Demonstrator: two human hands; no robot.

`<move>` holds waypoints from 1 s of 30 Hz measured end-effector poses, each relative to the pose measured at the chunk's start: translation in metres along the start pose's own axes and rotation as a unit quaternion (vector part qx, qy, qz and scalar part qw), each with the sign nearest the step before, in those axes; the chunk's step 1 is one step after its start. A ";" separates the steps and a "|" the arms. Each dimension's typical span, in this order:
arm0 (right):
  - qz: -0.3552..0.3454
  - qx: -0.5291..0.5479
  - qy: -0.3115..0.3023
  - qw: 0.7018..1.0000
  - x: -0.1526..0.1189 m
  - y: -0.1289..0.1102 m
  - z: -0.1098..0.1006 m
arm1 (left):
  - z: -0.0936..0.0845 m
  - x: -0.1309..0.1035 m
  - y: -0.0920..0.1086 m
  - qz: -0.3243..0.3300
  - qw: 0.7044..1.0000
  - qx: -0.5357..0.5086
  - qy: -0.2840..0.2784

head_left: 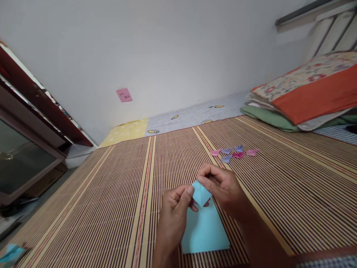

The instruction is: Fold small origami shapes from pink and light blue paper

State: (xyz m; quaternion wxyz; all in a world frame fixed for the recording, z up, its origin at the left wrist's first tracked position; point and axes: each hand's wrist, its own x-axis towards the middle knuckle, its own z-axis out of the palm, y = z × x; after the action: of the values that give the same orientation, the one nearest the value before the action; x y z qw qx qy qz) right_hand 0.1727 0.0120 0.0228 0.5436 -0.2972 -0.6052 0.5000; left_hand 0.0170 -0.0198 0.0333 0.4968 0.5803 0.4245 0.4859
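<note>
1. At the far left stands a dark wood cabinet with a glass front [25, 149], beside the bed and against the white wall.
2. In the near left corner, scraps of light blue paper [11, 254] lie at the edge of the striped brown bamboo mat [111, 201] that covers the bed.
3. On the far wall, left of centre, a small pink sticky note [124, 95] is stuck above the mattress edge.
4. The left hand [174, 212] is near the middle of the mat, its fingers [187, 193] closed in a pinch on the left side of a folded point of light blue paper.
5. The light blue paper sheet [205, 229] lies flat on the mat near the person, between the two wrists; its far end is folded into a small triangle [200, 193] raised between both hands.
6. The right hand [223, 188] is just right of the fold, its fingers [205, 175] curled and gripping the right side of that triangle.
7. Farther off and to the right, a cluster of small pink and purple folded paper pieces [234, 152] rests on the mat, well apart from the hands.
8. At the far right, an orange and floral pillow [312, 89] sits on a stack of folded bedding [267, 117].
</note>
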 end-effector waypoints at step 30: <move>0.015 -0.119 0.031 0.992 0.001 -0.001 0.004 | -0.006 0.007 -0.023 -0.006 0.978 -0.099 0.185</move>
State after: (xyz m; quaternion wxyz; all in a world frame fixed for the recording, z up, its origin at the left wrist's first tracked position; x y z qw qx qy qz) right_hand 0.1686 0.0113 0.0242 0.5150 -0.3839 -0.6388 0.4235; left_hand 0.0124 -0.0086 0.0120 0.4678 0.4261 0.4621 0.6213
